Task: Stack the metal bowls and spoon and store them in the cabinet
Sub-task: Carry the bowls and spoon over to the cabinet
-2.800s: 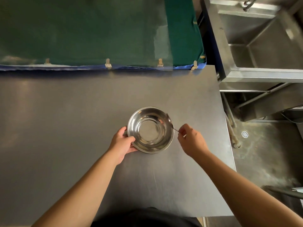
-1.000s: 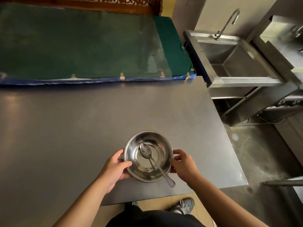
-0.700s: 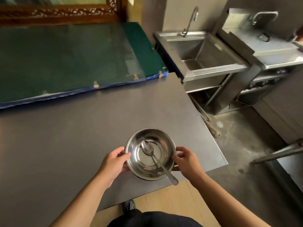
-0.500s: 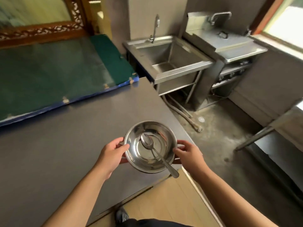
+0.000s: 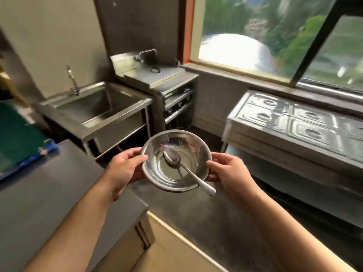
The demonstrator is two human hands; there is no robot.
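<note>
Shiny round stacked metal bowls [image 5: 176,163] clamped level between left grip [image 5: 122,170] and right grip [image 5: 228,170], clear of grey steel table [image 5: 39,193], keeping long silver spoon [image 5: 184,168] from sliding out

text: none legible | labels: none | brands: none | numbers: none | signs: none

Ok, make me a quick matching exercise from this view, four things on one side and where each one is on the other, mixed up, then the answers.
Things:
1. spoon
2. metal bowls
3. sink
4. window

Places:
A. held between left hand and right hand
B. upper right, above the counter
C. lying in the top bowl, handle over the rim
D. left of the bowls, against the wall

Pairs: 1-C, 2-A, 3-D, 4-B
</note>
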